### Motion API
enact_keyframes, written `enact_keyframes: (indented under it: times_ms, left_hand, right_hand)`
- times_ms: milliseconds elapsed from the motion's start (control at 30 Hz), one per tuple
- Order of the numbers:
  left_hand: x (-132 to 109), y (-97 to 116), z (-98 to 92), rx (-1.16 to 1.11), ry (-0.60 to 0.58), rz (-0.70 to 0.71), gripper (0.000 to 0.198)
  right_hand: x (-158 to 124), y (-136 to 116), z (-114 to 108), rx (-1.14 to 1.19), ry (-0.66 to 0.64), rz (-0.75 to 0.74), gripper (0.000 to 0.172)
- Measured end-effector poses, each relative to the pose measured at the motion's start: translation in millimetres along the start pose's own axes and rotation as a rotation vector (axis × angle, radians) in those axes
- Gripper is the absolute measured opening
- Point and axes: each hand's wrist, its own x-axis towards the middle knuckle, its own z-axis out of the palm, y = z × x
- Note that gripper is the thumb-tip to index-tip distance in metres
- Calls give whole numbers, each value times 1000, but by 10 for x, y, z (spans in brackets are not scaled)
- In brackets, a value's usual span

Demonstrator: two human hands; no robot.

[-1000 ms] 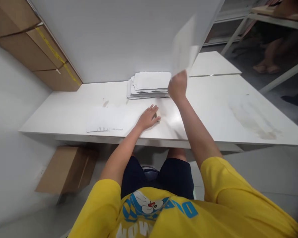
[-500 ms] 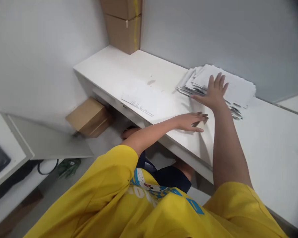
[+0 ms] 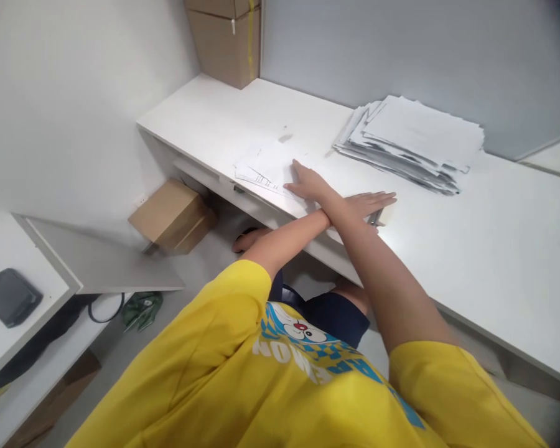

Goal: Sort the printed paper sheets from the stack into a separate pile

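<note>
A: Bench seen obliquely from above, as I follow it from my distant post. Landmark: the thick, uneven stack of white rectangular paper sheets (image 3: 420,127) on the long, smooth, white desk (image 3: 518,249). Where do I find the loose white paper sheets with dark printed lines (image 3: 261,168)?

B: Left of the stack and nearer the person, lying flat. I see the right hand (image 3: 310,185) at their right-hand end, thumb and a finger spread apart; on the paper or just above it, I cannot tell

A: And the left hand (image 3: 366,202)?

B: On the near side of the stack, fingers outstretched, its wrist under the crossing right forearm. Just beside it shows a small cream-coloured piece (image 3: 386,215), material unclear to me

A: How should the paper handle?

B: Light, limp and easily creased, I judge, and apt to slide on the desk. I would pinch a loose sheet by a free edge; the stack, heavier and ragged, wants both hands at opposite sides
</note>
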Motion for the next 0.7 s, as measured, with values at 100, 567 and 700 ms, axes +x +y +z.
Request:
enact_keyframes:
  times_ms: [100,567,700]
  left_hand:
    - [-3,4,13,20,18,-5,97]
    - [-84,71,-75,36,37,-11,96]
    - [-81,177,-45,-98,87,-19,93]
  right_hand:
    - [-80,-5,-55,-25,4,23,87]
    - [-205,-191,-88,-76,64,88,81]
    - [-328,-159,-191,-34,551,63,47]
